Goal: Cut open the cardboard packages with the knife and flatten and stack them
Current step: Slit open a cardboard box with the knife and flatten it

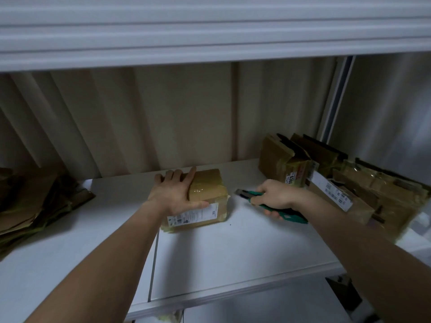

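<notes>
- While it stands near the middle of the white table, one small taped cardboard package is under the left hand; the hand lies flat on its top, the fingers straight and a little spread, and the thumb runs along the near edge.
- A white shipping label is on the near side of this package; its print is too small to read.
- Just to the right of the package, not touching it, the right hand has its fingers wrapped around the green handle of one knife, and the metal tip points left toward the package.
- At the far right of the table stands a group of more cardboard packages, some with their flaps open; I cannot count them with certainty. One carries a yellow label where the number 6380 can be read, and another one has a long white label with barcodes that I cannot read.
- At the left edge lies one stack of flattened cardboard, dark and a little blurred.
- Behind the table hangs a beige curtain with vertical folds, and above it runs a white ribbed panel. The light in the room is dim.
</notes>
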